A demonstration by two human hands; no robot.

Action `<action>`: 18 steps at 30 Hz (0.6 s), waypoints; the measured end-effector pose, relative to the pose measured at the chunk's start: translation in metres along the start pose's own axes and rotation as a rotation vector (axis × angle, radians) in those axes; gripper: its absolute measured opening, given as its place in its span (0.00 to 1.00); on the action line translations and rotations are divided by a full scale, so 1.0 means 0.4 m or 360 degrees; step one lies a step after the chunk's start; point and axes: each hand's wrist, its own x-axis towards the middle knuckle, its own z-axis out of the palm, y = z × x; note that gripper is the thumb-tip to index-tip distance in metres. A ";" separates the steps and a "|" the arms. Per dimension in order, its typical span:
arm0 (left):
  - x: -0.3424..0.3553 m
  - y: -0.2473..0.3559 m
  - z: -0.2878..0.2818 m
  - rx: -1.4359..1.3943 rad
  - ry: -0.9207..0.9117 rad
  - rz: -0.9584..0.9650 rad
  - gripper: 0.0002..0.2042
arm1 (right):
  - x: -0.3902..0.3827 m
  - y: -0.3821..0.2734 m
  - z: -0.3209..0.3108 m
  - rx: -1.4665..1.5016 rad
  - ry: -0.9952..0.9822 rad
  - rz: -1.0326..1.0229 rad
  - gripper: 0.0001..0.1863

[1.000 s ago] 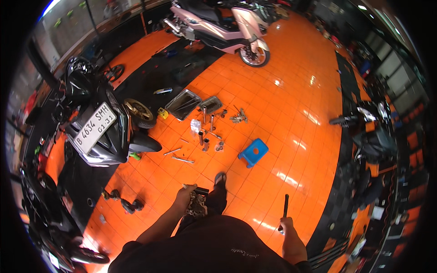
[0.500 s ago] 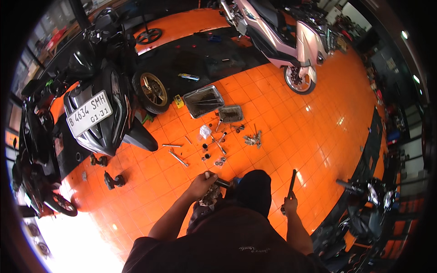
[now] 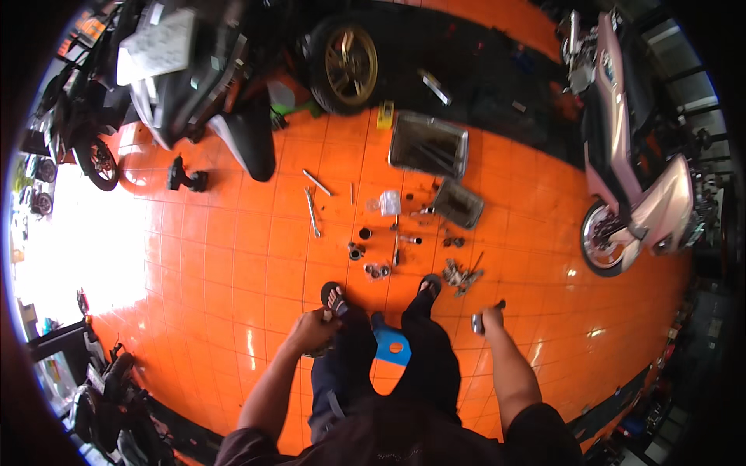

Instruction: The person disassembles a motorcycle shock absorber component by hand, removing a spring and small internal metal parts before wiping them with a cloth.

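Low and left of centre, my left hand (image 3: 312, 332) is closed; a crumpled greyish rag (image 3: 320, 352) shows a little below the fingers. My right hand (image 3: 491, 317) grips a bar-shaped tool (image 3: 477, 323), with a grey metal end on one side of the fist and a dark end on the other. Beyond my sandaled feet lie a spanner (image 3: 312, 213), a metal rod (image 3: 316, 182), dark sockets or round parts (image 3: 365, 233), a clear plastic bag (image 3: 390, 203) and a crumpled cloth (image 3: 462, 277).
A blue stool (image 3: 394, 351) stands between my legs. Ahead are a large metal tray (image 3: 396, 159) and a smaller one (image 3: 458, 221). A cordless drill (image 3: 186, 177) sits on the orange tiles. A black motorcycle (image 3: 249, 144) is at far left, a pink scooter (image 3: 618, 147) at right.
The view has swung, so the floor parts and trays appear further right and the legs and stool show. The dark tube by my left hand no longer shows; the tool in my right hand points differently.
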 end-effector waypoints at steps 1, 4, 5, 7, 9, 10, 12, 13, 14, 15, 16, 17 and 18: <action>0.080 -0.073 0.070 0.0152 0.0036 -0.0081 0.15 | 0.022 -0.052 0.082 -0.0107 -0.0002 0.0064 0.07; 0.241 -0.148 0.240 0.0563 0.0007 0.0079 0.14 | 0.153 -0.108 0.288 -0.0348 0.0096 0.0146 0.14; 0.287 -0.173 0.277 0.0691 -0.0137 -0.0005 0.14 | 0.200 -0.107 0.345 -0.0485 0.0098 0.0122 0.14; 0.387 -0.235 0.336 0.0695 -0.0282 0.0088 0.14 | 0.321 -0.082 0.451 -0.0581 0.0123 0.0106 0.15; 0.472 -0.300 0.374 0.0611 -0.0404 0.0086 0.12 | 0.425 -0.047 0.541 -0.0598 0.0174 0.0153 0.17; 0.510 -0.330 0.391 0.0678 -0.0471 0.0120 0.12 | 0.473 -0.028 0.582 -0.0629 0.0199 0.0183 0.18; 0.583 -0.374 0.410 0.0832 -0.0594 0.0209 0.12 | 0.584 0.017 0.654 -0.0583 0.0171 0.0173 0.18; 0.595 -0.320 0.412 0.1284 -0.0460 0.0384 0.10 | 0.644 0.048 0.675 -0.0637 0.0196 0.0196 0.18; 0.623 -0.263 0.410 0.1133 -0.0592 0.0127 0.08 | 0.701 0.070 0.692 -0.0693 0.0218 0.0205 0.18; 0.644 -0.245 0.412 0.1044 -0.0516 0.0288 0.09 | 0.797 0.114 0.689 -0.0732 0.0320 0.0224 0.20; 0.661 -0.250 0.414 0.0943 -0.0403 0.0416 0.09 | 0.825 0.118 0.700 -0.0816 0.0286 0.0273 0.18; 0.689 -0.264 0.428 0.1057 -0.0404 0.0476 0.10 | 0.852 0.126 0.708 -0.0895 0.0256 0.0326 0.17; 0.711 -0.275 0.435 0.1198 -0.0390 0.0539 0.10 | 0.865 0.121 0.725 -0.0951 0.0215 0.0371 0.16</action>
